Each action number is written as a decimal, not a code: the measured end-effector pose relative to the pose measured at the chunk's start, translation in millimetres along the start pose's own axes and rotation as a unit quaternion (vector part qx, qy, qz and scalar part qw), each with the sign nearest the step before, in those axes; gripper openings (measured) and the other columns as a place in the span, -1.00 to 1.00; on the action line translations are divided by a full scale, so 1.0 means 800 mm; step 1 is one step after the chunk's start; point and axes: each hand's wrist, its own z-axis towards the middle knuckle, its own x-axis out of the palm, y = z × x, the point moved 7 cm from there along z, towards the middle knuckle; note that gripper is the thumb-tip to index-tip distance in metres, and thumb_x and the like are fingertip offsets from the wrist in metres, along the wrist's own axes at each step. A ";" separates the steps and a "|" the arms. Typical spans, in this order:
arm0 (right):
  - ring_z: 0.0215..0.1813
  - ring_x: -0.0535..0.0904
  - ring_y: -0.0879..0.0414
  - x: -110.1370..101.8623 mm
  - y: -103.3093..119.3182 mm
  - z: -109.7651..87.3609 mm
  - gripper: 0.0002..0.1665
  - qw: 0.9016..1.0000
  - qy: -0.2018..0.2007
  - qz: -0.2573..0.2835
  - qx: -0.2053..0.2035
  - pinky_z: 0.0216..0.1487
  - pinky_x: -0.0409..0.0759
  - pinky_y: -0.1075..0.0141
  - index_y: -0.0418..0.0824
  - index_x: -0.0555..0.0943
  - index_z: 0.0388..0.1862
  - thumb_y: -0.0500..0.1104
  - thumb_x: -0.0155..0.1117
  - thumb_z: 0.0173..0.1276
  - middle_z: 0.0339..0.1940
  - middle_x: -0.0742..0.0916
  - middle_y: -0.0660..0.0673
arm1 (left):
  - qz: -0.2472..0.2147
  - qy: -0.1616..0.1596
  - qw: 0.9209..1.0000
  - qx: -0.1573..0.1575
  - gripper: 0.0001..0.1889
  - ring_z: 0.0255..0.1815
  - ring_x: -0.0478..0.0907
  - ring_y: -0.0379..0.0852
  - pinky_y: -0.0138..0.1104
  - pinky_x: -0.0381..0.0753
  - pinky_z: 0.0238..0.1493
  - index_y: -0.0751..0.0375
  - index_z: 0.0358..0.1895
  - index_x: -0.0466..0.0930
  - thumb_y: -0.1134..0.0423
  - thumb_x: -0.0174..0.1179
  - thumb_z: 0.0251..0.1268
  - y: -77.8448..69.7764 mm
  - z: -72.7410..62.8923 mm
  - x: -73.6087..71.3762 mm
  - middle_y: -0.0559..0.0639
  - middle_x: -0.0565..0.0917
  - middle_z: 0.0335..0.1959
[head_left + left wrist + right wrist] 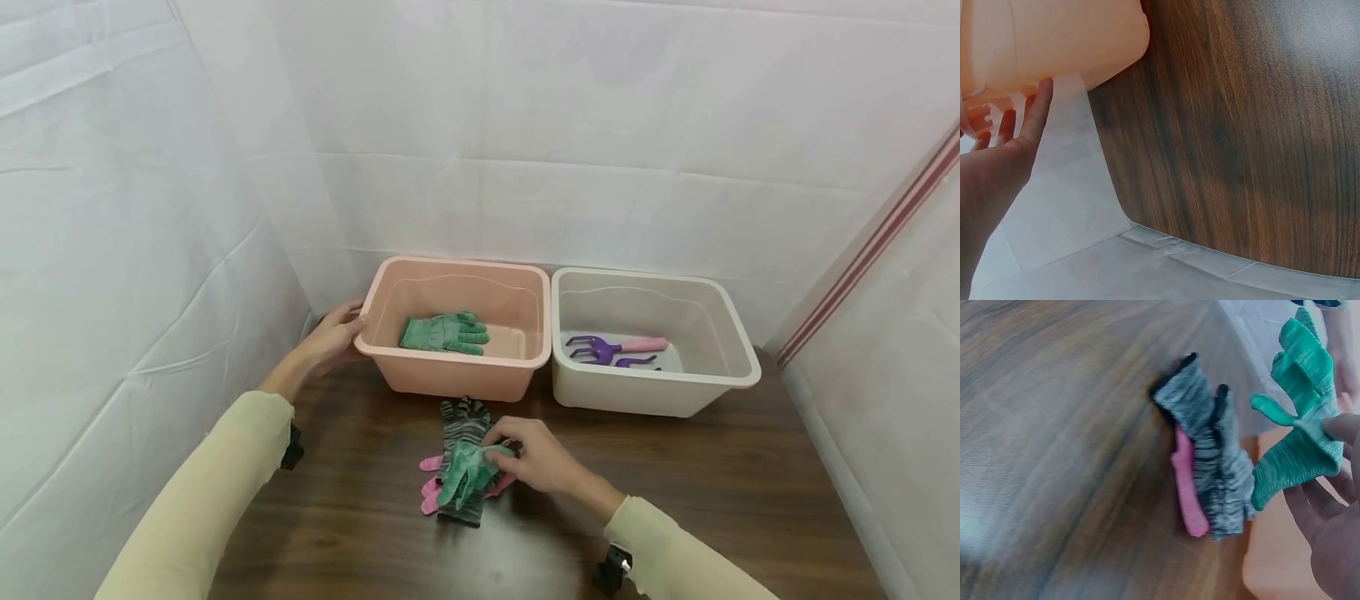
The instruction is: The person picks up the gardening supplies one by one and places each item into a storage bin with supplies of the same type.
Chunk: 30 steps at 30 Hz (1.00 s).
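Observation:
My right hand (536,457) pinches a green knit work glove (1300,437) between thumb and fingers, low over the table. Its fingers dangle limply above a grey-and-black striped glove (1207,456). Pink glove fingers (1190,487) stick out from under the striped one. At the left end of a peach plastic bin (450,361), my left hand (330,337) holds the rim, with fingers (1038,112) against the outer wall. Its thumb is hidden in the left wrist view. Another green glove (442,333) lies flat inside this bin.
A whitish bin (637,392) stands right beside the peach one, holding a purple hand rake with a pink handle (600,348) and another purple tool (636,362). Both bins stand on a dark wooden table (360,533). White sheets (585,200) hang behind and at the sides.

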 end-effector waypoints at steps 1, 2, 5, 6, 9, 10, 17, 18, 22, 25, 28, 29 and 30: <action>-0.02 0.68 0.20 -0.004 0.002 0.001 -0.90 1.000 -0.003 0.005 0.003 -0.05 0.77 0.19 -0.04 0.76 -0.06 -0.18 0.44 0.51 -0.06 0.78 0.09 | 0.000 0.000 1.000 0.001 -0.35 0.62 0.14 0.41 0.30 0.41 0.43 0.25 0.74 -0.22 0.23 -0.23 0.79 0.000 0.000 0.000 0.39 -0.05 0.71; 0.02 0.69 0.18 -0.007 0.004 0.002 -0.90 1.000 -0.006 0.010 0.005 -0.03 0.78 0.17 -0.05 0.76 -0.06 -0.19 0.44 0.51 -0.05 0.78 0.08 | -0.001 0.000 1.000 0.002 -0.35 0.62 0.14 0.42 0.30 0.40 0.43 0.25 0.74 -0.22 0.23 -0.23 0.79 0.000 -0.001 0.000 0.40 -0.05 0.71; 0.03 0.70 0.17 -0.015 0.006 0.005 -0.90 1.000 -0.013 0.014 0.011 -0.02 0.79 0.14 -0.05 0.77 -0.06 -0.20 0.45 0.50 -0.03 0.79 0.06 | -0.002 -0.001 1.000 0.002 -0.36 0.62 0.14 0.41 0.31 0.40 0.43 0.25 0.74 -0.20 0.23 -0.24 0.80 0.000 -0.002 0.000 0.40 -0.04 0.70; 0.04 0.70 0.17 -0.017 0.006 0.005 -0.90 1.000 -0.016 0.013 0.012 -0.01 0.79 0.15 -0.05 0.77 -0.06 -0.20 0.45 0.50 -0.04 0.79 0.06 | -0.002 -0.001 1.000 0.003 -0.36 0.62 0.14 0.41 0.31 0.40 0.43 0.25 0.74 -0.20 0.23 -0.24 0.79 0.000 -0.002 0.000 0.40 -0.03 0.70; 0.02 0.70 0.17 -0.023 0.006 0.007 -0.88 1.000 -0.025 0.010 0.016 0.01 0.77 0.19 -0.04 0.76 -0.07 -0.24 0.45 0.49 -0.06 0.78 0.07 | 0.000 -0.003 1.000 0.005 -0.36 0.62 0.14 0.41 0.30 0.41 0.42 0.24 0.75 -0.20 0.23 -0.22 0.79 0.000 -0.002 0.000 0.40 -0.02 0.70; 0.03 0.69 0.17 -0.024 0.006 0.007 -0.87 0.999 -0.028 0.008 0.018 0.02 0.76 0.21 -0.03 0.76 -0.07 -0.25 0.44 0.49 -0.06 0.78 0.08 | 0.000 -0.002 1.000 0.007 -0.36 0.62 0.14 0.41 0.30 0.42 0.42 0.24 0.75 -0.20 0.23 -0.22 0.79 0.000 -0.002 0.000 0.40 -0.02 0.70; 0.07 0.68 0.14 -0.032 0.004 0.008 -0.78 0.998 -0.045 0.005 0.032 -0.02 0.74 0.20 -0.03 0.70 -0.10 -0.34 0.43 0.42 -0.02 0.77 0.04 | 0.000 0.004 1.000 0.021 -0.35 0.57 0.20 0.46 0.27 0.49 0.38 0.25 0.75 -0.21 0.22 -0.22 0.80 0.002 -0.002 0.001 0.44 0.01 0.68; 0.07 0.68 0.14 -0.032 0.004 0.008 -0.78 0.998 -0.048 0.006 0.033 -0.01 0.74 0.19 -0.04 0.70 -0.11 -0.34 0.44 0.41 -0.01 0.78 0.03 | 0.001 0.004 1.000 0.022 -0.35 0.57 0.20 0.47 0.27 0.49 0.37 0.25 0.75 -0.22 0.21 -0.22 0.80 0.002 -0.002 0.001 0.45 0.01 0.68; 0.05 0.68 0.16 -0.038 0.005 0.008 -0.76 0.997 -0.060 0.000 0.039 0.02 0.71 0.21 -0.04 0.69 -0.14 -0.37 0.46 0.38 -0.02 0.79 0.06 | 0.004 0.001 1.000 0.022 -0.34 0.58 0.20 0.46 0.28 0.48 0.38 0.23 0.75 -0.21 0.20 -0.19 0.80 0.003 -0.002 0.000 0.43 0.01 0.68; 0.01 0.68 0.19 -0.042 0.007 0.010 -0.75 0.997 -0.065 -0.006 0.045 0.01 0.70 0.27 -0.02 0.70 -0.14 -0.37 0.45 0.38 -0.06 0.79 0.10 | 0.004 0.001 1.000 0.021 -0.34 0.59 0.19 0.44 0.28 0.47 0.39 0.22 0.75 -0.19 0.19 -0.20 0.80 0.005 -0.002 0.000 0.41 0.01 0.69; -0.04 0.67 0.19 -0.048 0.009 0.011 -0.75 0.996 -0.068 -0.006 0.050 -0.05 0.70 0.30 -0.02 0.72 -0.12 -0.37 0.45 0.39 -0.09 0.78 0.11 | 0.005 0.000 1.000 0.021 -0.35 0.59 0.19 0.43 0.27 0.47 0.39 0.20 0.76 -0.18 0.18 -0.20 0.81 0.005 -0.002 0.000 0.38 0.01 0.70; -0.05 0.67 0.19 -0.049 0.010 0.011 -0.75 0.996 -0.069 -0.003 0.051 -0.07 0.70 0.30 -0.02 0.73 -0.12 -0.37 0.45 0.39 -0.09 0.78 0.11 | 0.006 0.000 1.000 0.022 -0.35 0.59 0.19 0.42 0.27 0.47 0.39 0.20 0.76 -0.17 0.17 -0.20 0.81 0.005 -0.002 0.000 0.38 0.01 0.70; -0.07 0.66 0.18 -0.051 0.012 0.011 -0.74 0.996 -0.070 -0.003 0.050 -0.08 0.70 0.29 -0.02 0.73 -0.11 -0.37 0.44 0.39 -0.10 0.78 0.11 | 0.005 -0.003 1.000 0.022 -0.35 0.59 0.19 0.42 0.27 0.47 0.39 0.19 0.76 -0.16 0.18 -0.19 0.81 0.004 -0.002 0.000 0.37 0.02 0.70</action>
